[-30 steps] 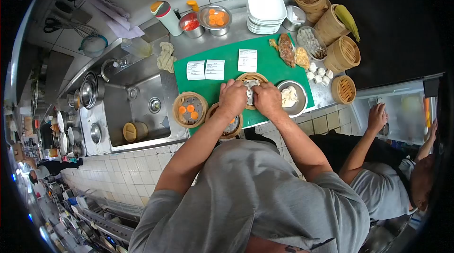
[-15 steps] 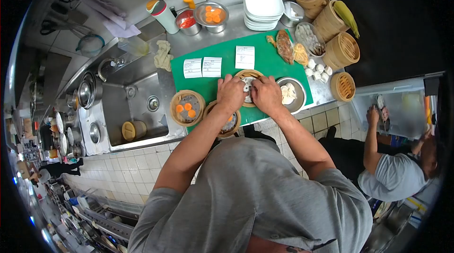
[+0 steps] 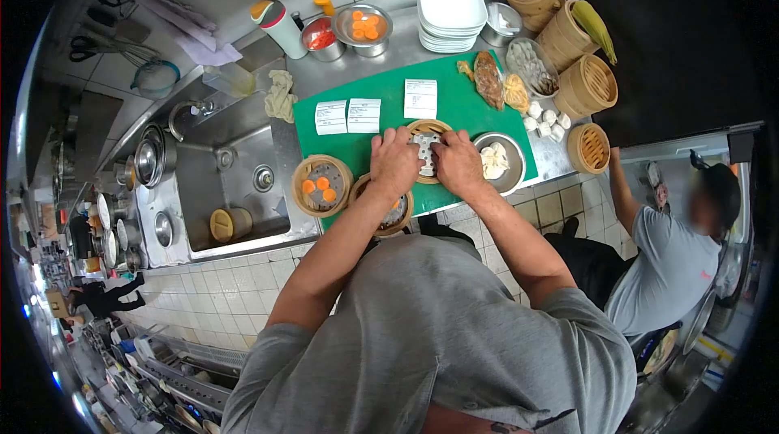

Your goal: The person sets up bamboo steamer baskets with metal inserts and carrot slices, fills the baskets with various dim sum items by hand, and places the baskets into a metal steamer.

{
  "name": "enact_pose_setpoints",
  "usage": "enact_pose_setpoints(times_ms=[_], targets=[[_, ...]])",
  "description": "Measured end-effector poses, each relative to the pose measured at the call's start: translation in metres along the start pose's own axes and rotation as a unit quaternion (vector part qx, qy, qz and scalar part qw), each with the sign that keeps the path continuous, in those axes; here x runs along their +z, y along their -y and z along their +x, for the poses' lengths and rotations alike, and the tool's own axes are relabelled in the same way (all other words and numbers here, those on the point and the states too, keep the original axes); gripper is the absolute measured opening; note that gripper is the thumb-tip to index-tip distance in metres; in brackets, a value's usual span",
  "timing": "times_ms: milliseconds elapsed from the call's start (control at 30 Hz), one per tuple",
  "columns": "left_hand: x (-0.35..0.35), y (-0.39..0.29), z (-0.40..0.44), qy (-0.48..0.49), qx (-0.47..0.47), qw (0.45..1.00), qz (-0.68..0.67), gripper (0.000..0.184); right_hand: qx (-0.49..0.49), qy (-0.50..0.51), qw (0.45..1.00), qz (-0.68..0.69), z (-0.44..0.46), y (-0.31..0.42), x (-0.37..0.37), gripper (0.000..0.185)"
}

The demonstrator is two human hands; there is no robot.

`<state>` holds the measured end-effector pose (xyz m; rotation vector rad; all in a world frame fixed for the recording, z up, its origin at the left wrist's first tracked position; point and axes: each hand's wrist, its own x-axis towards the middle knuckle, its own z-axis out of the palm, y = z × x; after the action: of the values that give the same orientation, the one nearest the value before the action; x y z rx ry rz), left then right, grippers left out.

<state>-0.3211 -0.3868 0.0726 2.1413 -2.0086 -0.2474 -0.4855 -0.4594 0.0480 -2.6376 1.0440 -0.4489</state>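
A small bamboo steamer basket (image 3: 429, 125) sits on the green cutting board (image 3: 462, 77) in front of me. Inside it lies a pale perforated steamer liner (image 3: 425, 153). My left hand (image 3: 395, 163) is at the basket's left side, fingers bent over the rim and thumb on the liner. From the right, my right hand (image 3: 458, 164) does likewise, its thumb pressing the liner. Left of my hands, a steamer basket (image 3: 296, 183) holds carrot slices on a liner; another basket (image 3: 383, 232) is partly under my left forearm. A metal bowl (image 3: 516, 177) of white dumplings stands beside my right hand.
Paper slips (image 3: 420, 99) lie on the board. Behind it stand a stack of white plates (image 3: 451, 8) and a bowl of carrot slices (image 3: 363, 25). Bamboo steamers (image 3: 586, 86) line the right, a sink (image 3: 231, 190) the left. A co-worker (image 3: 665, 263) is at the right.
My hands have shifted slightly, showing more of the perforated liner between them. The co-worker at the right has turned, and one arm now reaches toward the counter's end.
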Motion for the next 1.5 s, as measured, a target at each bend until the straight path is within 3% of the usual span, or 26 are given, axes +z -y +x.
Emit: enact_pose_setpoints(times_ms=[267, 333, 533, 600, 767, 867, 933, 1000, 1033, 1067, 1133, 1167, 1200, 1267, 1333, 1433, 1467, 1500], targets=[[-0.009, -0.002, 0.0, 0.015, -0.039, 0.999, 0.023, 0.037, 0.02, 0.059, 0.996, -0.057, 0.007, 0.007, -0.025, 0.02], [-0.018, -0.006, 0.002, 0.052, -0.088, 0.995, 0.001, 0.038, 0.027, 0.071, 0.995, -0.068, 0.005, 0.006, -0.026, 0.019], [-0.019, 0.004, 0.004, 0.018, -0.068, 0.995, -0.066, 0.038, 0.015, 0.013, 1.0, -0.017, 0.006, -0.005, -0.018, 0.025], [-0.011, 0.004, 0.007, 0.038, -0.071, 0.996, -0.048, 0.039, -0.002, 0.026, 0.999, 0.022, 0.011, 0.011, -0.025, 0.02], [-0.019, 0.005, 0.001, 0.062, -0.084, 0.994, -0.029, 0.041, 0.033, 0.118, 0.99, -0.073, 0.016, 0.007, -0.02, 0.022], [-0.011, 0.037, -0.008, -0.094, -0.039, 0.987, -0.127, 0.041, 0.029, 0.138, 0.987, -0.082, 0.018, 0.0, -0.01, 0.021], [-0.019, 0.057, -0.03, -0.165, -0.046, 0.975, -0.14, 0.039, 0.035, 0.1, 0.99, -0.089, 0.012, -0.002, -0.02, 0.021], [-0.042, 0.072, -0.063, -0.186, -0.109, 0.965, -0.152, 0.037, -0.019, 0.04, 0.997, 0.057, 0.008, -0.012, -0.023, 0.023], [-0.051, 0.081, -0.079, -0.185, -0.147, 0.959, -0.16, 0.037, 0.019, 0.007, 0.992, 0.124, 0.003, -0.008, -0.042, 0.027], [-0.049, 0.101, -0.099, -0.199, -0.109, 0.963, -0.148, 0.035, 0.028, -0.003, 0.993, 0.112, 0.003, -0.02, -0.056, 0.027], [-0.055, 0.11, -0.136, -0.171, -0.228, 0.946, -0.154, 0.035, 0.169, -0.097, 0.967, 0.164, -0.009, -0.057, -0.093, 0.027], [-0.048, 0.122, -0.156, -0.179, -0.232, 0.947, -0.133, 0.036, 0.281, -0.14, 0.933, 0.175, -0.013, -0.085, -0.121, 0.024], [-0.042, 0.132, -0.174, -0.186, -0.239, 0.947, -0.109, 0.037, 0.296, -0.261, 0.915, 0.088, -0.022, -0.15, -0.122, 0.021], [-0.045, 0.135, -0.195, -0.184, -0.253, 0.943, -0.112, 0.041, 0.319, -0.448, 0.831, 0.088, -0.036, -0.22, -0.173, 0.022], [-0.032, 0.143, -0.214, -0.19, -0.277, 0.936, -0.106, 0.042, 0.384, -0.426, 0.819, -0.001, -0.019, -0.218, -0.224, 0.024], [-0.03, 0.132, -0.215, -0.177, -0.314, 0.926, -0.112, 0.044, 0.223, -0.332, 0.917, -0.004, 0.044, -0.224, -0.232, 0.033], [-0.031, 0.127, -0.211, -0.165, -0.321, 0.924, -0.125, 0.045, 0.187, -0.31, 0.929, 0.078, 0.068, -0.232, -0.219, 0.037], [-0.033, 0.124, -0.207, -0.174, -0.324, 0.922, -0.122, 0.045, 0.225, -0.201, 0.944, 0.138, 0.092, -0.219, -0.225, 0.045]])
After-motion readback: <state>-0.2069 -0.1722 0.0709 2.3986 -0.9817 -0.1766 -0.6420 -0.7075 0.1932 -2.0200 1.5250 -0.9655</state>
